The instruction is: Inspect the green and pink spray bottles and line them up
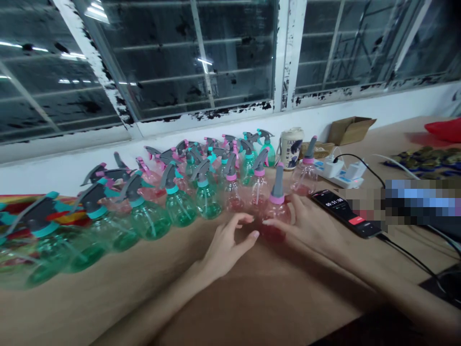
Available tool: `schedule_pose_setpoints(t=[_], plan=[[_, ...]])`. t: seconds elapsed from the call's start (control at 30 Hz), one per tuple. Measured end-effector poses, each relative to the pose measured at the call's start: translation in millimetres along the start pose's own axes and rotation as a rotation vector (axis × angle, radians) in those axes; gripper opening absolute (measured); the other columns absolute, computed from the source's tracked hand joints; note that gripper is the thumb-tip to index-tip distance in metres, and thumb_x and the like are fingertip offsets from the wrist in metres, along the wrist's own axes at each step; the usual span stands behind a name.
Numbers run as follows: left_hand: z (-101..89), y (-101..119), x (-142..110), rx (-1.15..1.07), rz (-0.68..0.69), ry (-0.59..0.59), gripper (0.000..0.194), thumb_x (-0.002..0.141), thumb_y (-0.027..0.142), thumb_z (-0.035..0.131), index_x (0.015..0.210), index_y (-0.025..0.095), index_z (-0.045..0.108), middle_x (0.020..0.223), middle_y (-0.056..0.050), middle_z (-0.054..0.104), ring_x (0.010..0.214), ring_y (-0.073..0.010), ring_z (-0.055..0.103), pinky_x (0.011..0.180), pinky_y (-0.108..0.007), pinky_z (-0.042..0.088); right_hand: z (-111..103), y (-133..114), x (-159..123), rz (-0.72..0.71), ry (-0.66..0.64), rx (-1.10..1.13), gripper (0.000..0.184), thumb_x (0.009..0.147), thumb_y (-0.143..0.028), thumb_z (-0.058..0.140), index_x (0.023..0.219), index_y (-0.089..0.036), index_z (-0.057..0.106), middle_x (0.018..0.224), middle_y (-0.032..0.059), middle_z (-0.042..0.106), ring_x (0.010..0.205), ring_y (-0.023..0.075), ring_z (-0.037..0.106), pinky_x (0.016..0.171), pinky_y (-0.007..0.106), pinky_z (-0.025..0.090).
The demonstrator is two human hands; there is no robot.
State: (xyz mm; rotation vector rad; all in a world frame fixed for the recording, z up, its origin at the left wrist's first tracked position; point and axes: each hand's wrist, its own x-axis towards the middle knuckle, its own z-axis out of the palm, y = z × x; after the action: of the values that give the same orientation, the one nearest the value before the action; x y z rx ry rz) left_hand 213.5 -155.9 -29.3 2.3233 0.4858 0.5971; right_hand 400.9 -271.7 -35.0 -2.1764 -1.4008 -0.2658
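My right hand (306, 221) is wrapped round the body of a pink spray bottle (276, 226), which stands upright on the table with its grey trigger head up. Just left of that bottle, my left hand (228, 242) has its thumb and fingers apart with nothing between them. Behind the hands are more pink spray bottles (235, 194), and another pink one (304, 175) stands behind my right hand. Green spray bottles (180, 206) with turquoise collars form a row reaching to the left edge.
A phone (347, 214) showing a timer lies right of my right hand, its cable running off. Behind it are a power strip (336, 177) with plugs, a printed cup (291, 149) and an open cardboard box (349, 130). Windows (201, 57) rise behind the table (216, 307).
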Motion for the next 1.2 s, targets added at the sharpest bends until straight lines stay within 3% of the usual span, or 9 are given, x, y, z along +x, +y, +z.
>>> schedule_pose_setpoints(t=[0.17,0.33,0.47,0.63,0.77,0.9,1.1,1.2], plan=[[-29.9,15.9,-4.4,-0.094,-0.023,0.048,0.057,0.077,0.037,0.065,0.127,0.025,0.04,0.13,-0.007,0.051,0.117,-0.0264,0.049,0.099,-0.046,0.038,7.2,-62.6,-11.8,-0.129,-0.113,0.078,0.063,0.067,-0.077,0.044,0.091,-0.02,0.048,0.075,0.007,0.068,0.063,0.0292,0.066,0.047,0.034,0.042],[-53.2,12.9,-24.0,-0.19,-0.084,0.158,0.052,0.076,0.033,0.067,0.123,0.023,0.046,0.12,-0.008,0.06,0.107,-0.0266,0.058,0.091,-0.044,0.047,28.0,-121.2,-15.1,-0.267,-0.155,0.239,0.069,0.059,-0.079,0.05,0.093,-0.019,0.051,0.081,0.0076,0.067,0.067,0.0287,0.067,0.051,0.036,0.047],[-66.6,-2.9,-38.7,-0.236,-0.048,0.297,0.043,0.079,0.021,0.06,0.12,0.022,0.05,0.124,-0.007,0.058,0.11,-0.0221,0.057,0.096,-0.039,0.045,47.0,-148.4,-12.1,-0.345,-0.21,0.329,0.072,0.062,-0.074,0.052,0.104,-0.015,0.051,0.084,0.0104,0.067,0.073,0.0308,0.066,0.058,0.041,0.05],[-83.8,-18.4,-45.7,-0.172,-0.074,0.397,0.045,0.075,0.013,0.053,0.118,0.025,0.054,0.12,-0.005,0.061,0.103,-0.0205,0.061,0.093,-0.038,0.047,68.1,-130.8,-0.4,-0.528,-0.453,0.432,0.068,0.076,-0.066,0.048,0.12,-0.014,0.044,0.108,0.013,0.064,0.092,0.027,0.064,0.072,0.039,0.053],[-90.6,-21.7,-40.0,-0.184,-0.078,0.387,0.043,0.074,0.011,0.05,0.114,0.025,0.057,0.109,-0.003,0.066,0.094,-0.0194,0.064,0.085,-0.035,0.051,82.6,-96.4,5.5,-0.584,-0.452,0.388,0.07,0.074,-0.065,0.052,0.124,-0.016,0.047,0.129,0.0139,0.052,0.117,0.0285,0.049,0.096,0.045,0.041],[-93.1,-20.6,-27.8,-0.169,-0.075,0.357,0.046,0.07,0.01,0.05,0.113,0.024,0.056,0.105,-0.003,0.065,0.09,-0.0194,0.065,0.081,-0.033,0.051,91.4,-73.9,8.5,-0.628,-0.45,0.35,0.068,0.077,-0.062,0.052,0.128,-0.017,0.048,0.136,0.0125,0.047,0.125,0.0275,0.041,0.103,0.047,0.034],[-95.1,-21.9,-17.3,-0.123,-0.112,0.306,0.028,0.066,0.014,0.05,0.091,0.019,0.062,0.076,-0.002,0.066,0.075,-0.0217,0.064,0.071,-0.034,0.051,100.1,-72.1,16.9,-0.682,-0.438,0.314,0.06,0.085,-0.056,0.045,0.129,-0.016,0.048,0.137,0.0104,0.046,0.128,0.0244,0.038,0.104,0.043,0.035],[-95.0,-24.3,-17.6,-0.106,-0.144,0.304,0.021,0.066,0.016,0.051,0.084,0.019,0.06,0.074,-0.002,0.066,0.068,-0.0202,0.063,0.068,-0.034,0.05,103.5,-74.9,20.7,-0.694,-0.431,0.311,0.057,0.086,-0.054,0.044,0.127,-0.014,0.05,0.135,0.0101,0.048,0.127,0.023,0.039,0.104,0.041,0.035]])
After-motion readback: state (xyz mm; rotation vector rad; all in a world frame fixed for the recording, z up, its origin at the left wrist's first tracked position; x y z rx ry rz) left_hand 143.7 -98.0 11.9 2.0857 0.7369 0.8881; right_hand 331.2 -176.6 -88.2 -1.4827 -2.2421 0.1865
